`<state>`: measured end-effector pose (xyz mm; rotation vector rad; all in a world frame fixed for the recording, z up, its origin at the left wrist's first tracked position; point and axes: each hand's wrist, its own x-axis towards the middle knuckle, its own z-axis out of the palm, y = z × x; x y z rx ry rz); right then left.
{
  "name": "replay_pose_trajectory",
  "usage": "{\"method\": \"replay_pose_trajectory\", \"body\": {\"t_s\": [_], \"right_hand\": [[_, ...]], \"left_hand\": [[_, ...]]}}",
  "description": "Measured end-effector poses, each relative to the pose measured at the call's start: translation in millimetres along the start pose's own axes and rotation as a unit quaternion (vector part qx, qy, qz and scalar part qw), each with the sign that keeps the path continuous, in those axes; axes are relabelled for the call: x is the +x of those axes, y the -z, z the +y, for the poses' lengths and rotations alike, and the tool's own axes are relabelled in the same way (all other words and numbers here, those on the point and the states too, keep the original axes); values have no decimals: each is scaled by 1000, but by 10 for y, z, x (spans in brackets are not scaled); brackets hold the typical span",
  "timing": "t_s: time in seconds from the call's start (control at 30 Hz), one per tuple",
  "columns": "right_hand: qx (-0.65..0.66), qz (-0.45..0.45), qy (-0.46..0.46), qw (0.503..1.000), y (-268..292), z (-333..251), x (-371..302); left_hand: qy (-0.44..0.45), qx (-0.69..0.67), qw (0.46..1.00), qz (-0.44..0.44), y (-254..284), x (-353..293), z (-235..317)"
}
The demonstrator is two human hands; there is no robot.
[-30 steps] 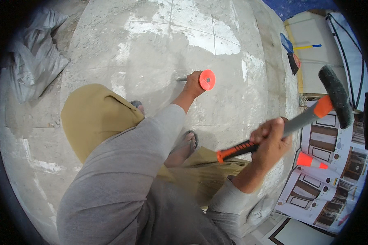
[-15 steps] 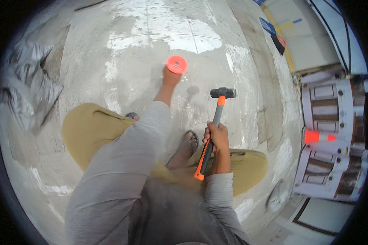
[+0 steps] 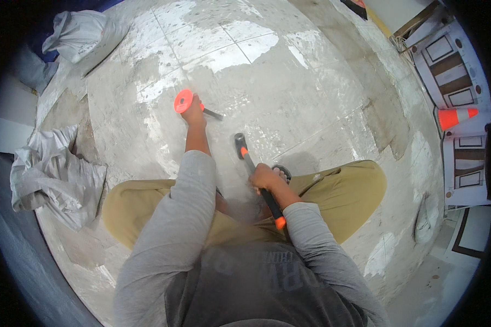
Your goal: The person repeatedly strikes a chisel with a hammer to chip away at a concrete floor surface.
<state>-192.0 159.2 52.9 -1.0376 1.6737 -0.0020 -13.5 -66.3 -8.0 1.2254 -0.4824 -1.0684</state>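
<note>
My left hand [image 3: 194, 114] is closed around a chisel with a round orange hand guard [image 3: 184, 102]. The chisel's dark shank [image 3: 213, 114] sticks out to the right, low over the grey floor; I cannot tell whether its tip touches. My right hand [image 3: 265, 177] grips a club hammer [image 3: 273, 205] midway along its black, grey and orange handle. The dark hammer head [image 3: 240, 145] points away from me, to the right of and nearer than the chisel tip. Some air separates the two tools.
Patchy floor [image 3: 289, 103] shows white tiles under a grey layer. At the left lie a crumpled pale sack [image 3: 60, 177] and, farther off, a fuller white sack [image 3: 84, 35]. An orange cone [image 3: 457, 117] stands at right beside white panels [image 3: 453, 65]. A sandalled foot [image 3: 281, 173] is near my right hand.
The view has shifted. My left hand has turned the chisel, so its shank now shows pointing right. The hammer head has swung left and closer to the chisel.
</note>
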Motion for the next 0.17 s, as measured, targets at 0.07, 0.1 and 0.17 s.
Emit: {"method": "replay_pose_trajectory", "body": {"t_s": [0.07, 0.1, 0.17], "right_hand": [[-202, 31, 95, 974, -175, 69, 93], [-213, 43, 100, 971, -193, 88, 110], [-235, 64, 113, 963, -191, 45, 52]], "left_hand": [[1, -15, 1000, -25, -60, 7, 22], [-3, -10, 999, -41, -108, -14, 49], [-21, 3, 998, -53, -193, -8, 102]]}}
